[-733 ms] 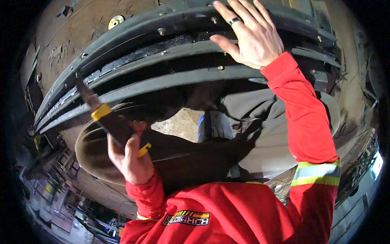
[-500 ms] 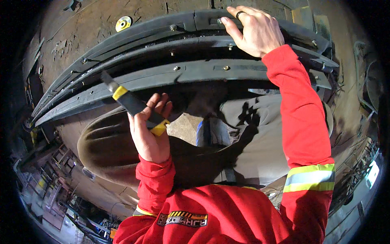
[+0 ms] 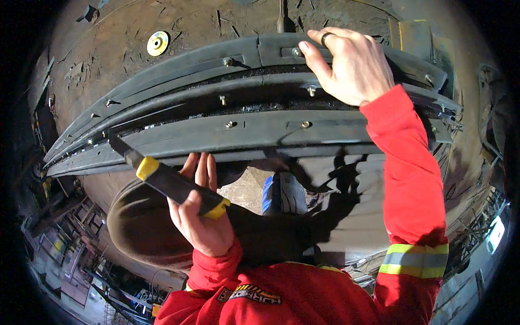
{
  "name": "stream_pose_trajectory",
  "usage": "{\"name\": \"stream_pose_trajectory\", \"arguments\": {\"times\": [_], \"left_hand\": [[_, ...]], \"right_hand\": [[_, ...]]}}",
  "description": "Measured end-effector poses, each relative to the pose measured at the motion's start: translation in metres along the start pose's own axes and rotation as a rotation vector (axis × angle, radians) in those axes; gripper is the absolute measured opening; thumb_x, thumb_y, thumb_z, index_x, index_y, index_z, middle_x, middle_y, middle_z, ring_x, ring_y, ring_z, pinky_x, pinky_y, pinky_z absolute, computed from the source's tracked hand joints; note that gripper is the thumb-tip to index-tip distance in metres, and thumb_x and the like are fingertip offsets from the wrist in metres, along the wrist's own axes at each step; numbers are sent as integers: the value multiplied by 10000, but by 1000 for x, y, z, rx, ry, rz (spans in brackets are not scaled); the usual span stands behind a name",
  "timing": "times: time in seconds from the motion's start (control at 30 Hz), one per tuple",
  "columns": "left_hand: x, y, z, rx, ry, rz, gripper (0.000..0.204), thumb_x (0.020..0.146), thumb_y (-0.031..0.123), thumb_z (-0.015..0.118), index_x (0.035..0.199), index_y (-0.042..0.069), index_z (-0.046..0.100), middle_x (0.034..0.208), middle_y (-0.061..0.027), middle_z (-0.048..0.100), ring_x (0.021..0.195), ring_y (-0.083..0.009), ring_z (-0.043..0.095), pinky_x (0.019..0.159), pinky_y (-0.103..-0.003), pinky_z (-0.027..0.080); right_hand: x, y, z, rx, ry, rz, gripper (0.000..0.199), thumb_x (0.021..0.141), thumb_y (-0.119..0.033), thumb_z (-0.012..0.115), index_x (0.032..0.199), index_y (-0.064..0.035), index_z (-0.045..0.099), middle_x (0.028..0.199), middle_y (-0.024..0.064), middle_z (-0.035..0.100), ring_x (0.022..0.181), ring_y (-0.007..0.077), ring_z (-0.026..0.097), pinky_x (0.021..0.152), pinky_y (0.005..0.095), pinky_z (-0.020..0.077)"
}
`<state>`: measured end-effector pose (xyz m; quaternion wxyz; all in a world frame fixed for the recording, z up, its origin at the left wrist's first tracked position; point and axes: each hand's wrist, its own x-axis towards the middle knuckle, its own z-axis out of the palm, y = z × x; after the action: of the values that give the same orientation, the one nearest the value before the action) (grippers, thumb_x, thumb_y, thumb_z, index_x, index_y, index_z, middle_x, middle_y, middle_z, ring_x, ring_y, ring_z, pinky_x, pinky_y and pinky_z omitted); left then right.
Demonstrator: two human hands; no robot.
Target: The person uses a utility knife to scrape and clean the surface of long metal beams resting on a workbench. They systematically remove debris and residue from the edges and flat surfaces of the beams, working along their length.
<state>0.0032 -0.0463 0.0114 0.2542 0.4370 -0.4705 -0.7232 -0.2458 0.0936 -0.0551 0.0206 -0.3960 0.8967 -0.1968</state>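
Note:
Several long, curved black rubber-like strips (image 3: 179, 135) lie side by side across the upper part of the view, with bolts and nuts along them. My left hand (image 3: 208, 233) holds a black-and-yellow utility knife (image 3: 176, 183) between thumb and palm, its blade pointing up and left over the nearest strip. The fingertips of that hand reach the near edge of this strip. Over the right part of the farthest strip lies my right hand (image 3: 357, 67), fingers bent over its top and thumb beside a bolt (image 3: 297, 52). It wears a dark ring.
A yellow-rimmed disc (image 3: 158, 43) lies on the brown, scraped surface (image 3: 206, 24) beyond the strips. My brown-trousered leg (image 3: 143, 227) is below them, with a blue-and-dark object (image 3: 284, 192) between the legs. Metal clutter (image 3: 81, 216) fills the lower left.
My left hand has come up against the near strip's edge, still holding the knife. The strips sit lower in view, and the nearest one shows more of its near side. My right hand stays on the far strip.

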Motion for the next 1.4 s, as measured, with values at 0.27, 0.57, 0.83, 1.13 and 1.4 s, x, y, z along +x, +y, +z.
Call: {"name": "stream_pose_trajectory", "arguments": {"times": [0.27, 0.57, 0.83, 1.13, 1.4], "left_hand": [[4, -22, -1, 169, 144, 2, 598, 821, 158, 480, 1325, -129, 332, 1284, -269, 459, 1209, -409, 499, 1088, -519, 370], [6, -17, -21, 515, 175, 240, 493, 773, 194, 513, 1179, -83, 471, 1112, -228, 528, 902, -293, 588, 756, -399, 528], [40, 103, -14, 1275, -416, 378, 626, 719, -47, 536, 1336, -42, 433, 1123, -180, 616, 963, -326, 654, 881, -399, 519], [39, 94, 22, 1368, -906, 110, 622, 696, -61, 549, 1314, -49, 480, 1065, -260, 622, 882, -389, 652, 780, -381, 526], [42, 56, 29, 1428, -908, 154, 580, 702, -39, 560, 1279, -40, 503, 911, -230, 613, 763, -376, 626, 705, -400, 511]], "right_hand": [[1, 3, 0, 19, 22, -55, 349, 827, -306, 659, 924, 27, 692, 871, 159, 671, 797, 315, 656, 722, 388, 537], [5, -2, -7, 129, -196, 36, 301, 874, -126, 597, 1136, 21, 620, 1097, 234, 626, 1020, 377, 616, 895, 384, 471], [7, 5, 4, 139, -206, 40, 536, 898, -479, 563, 1109, 10, 623, 1010, 180, 646, 1003, 337, 601, 884, 433, 454], [-13, -12, 9, -24, -2, 35, 393, 864, -336, 588, 1110, -34, 636, 968, 147, 633, 946, 309, 591, 874, 420, 445], [-18, -30, -9, 24, -25, 22, 352, 853, -227, 608, 1117, 5, 625, 979, 165, 610, 933, 339, 574, 866, 410, 438]]}}
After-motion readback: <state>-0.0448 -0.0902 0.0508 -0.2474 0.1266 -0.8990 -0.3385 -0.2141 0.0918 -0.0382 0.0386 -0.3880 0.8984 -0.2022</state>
